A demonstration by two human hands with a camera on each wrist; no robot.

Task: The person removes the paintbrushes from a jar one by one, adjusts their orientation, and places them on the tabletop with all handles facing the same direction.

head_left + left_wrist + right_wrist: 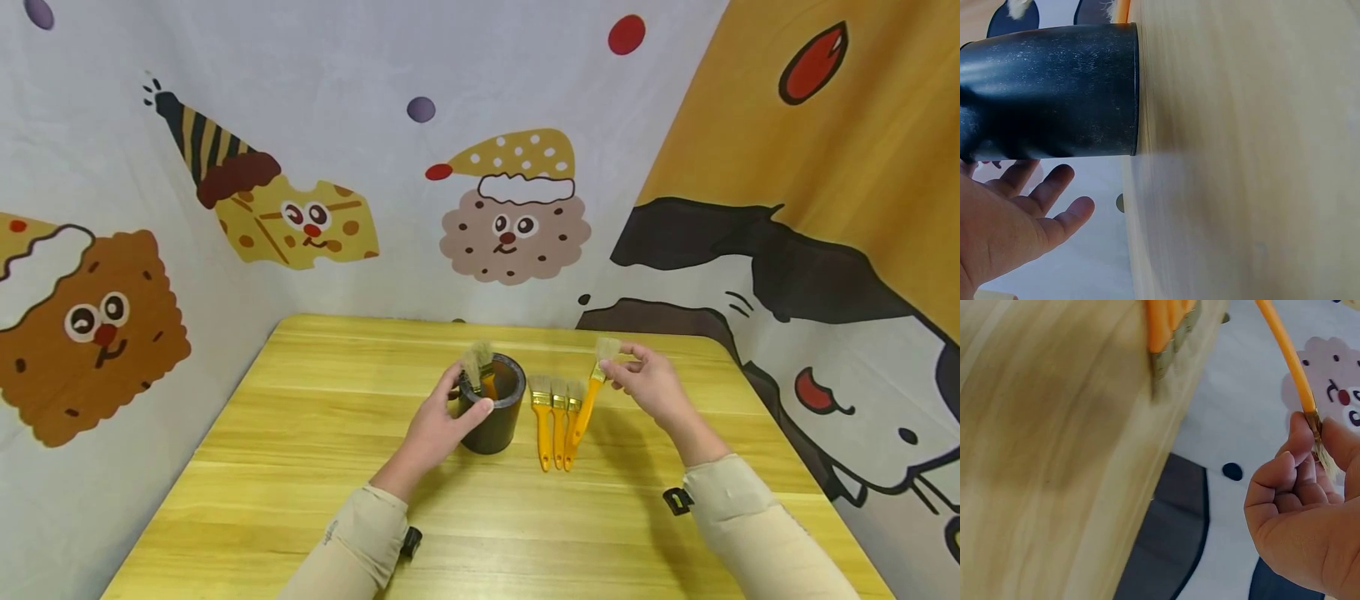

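Observation:
A dark round cup [491,429] stands upright on the table, with paintbrushes [480,362] in it, bristles up. My left hand [438,425] holds this cup from the left, its thumb at the near rim. In the left wrist view, several fingertips [1075,209] extend beside the cup wall [1054,94]. To the right, my right hand [651,387] pinches a paintbrush [588,404] near its metal band, with the orange handle slanting down. The right wrist view shows thumb and fingers at the band of that brush [1291,356]. Three more paintbrushes [543,429] lie side by side between cup and right hand.
The light wooden table [300,450] reaches back to a cartoon-printed cloth [337,100], which also hangs along both sides. Black straps [678,501] show at both wrists, by the beige sleeves [750,517].

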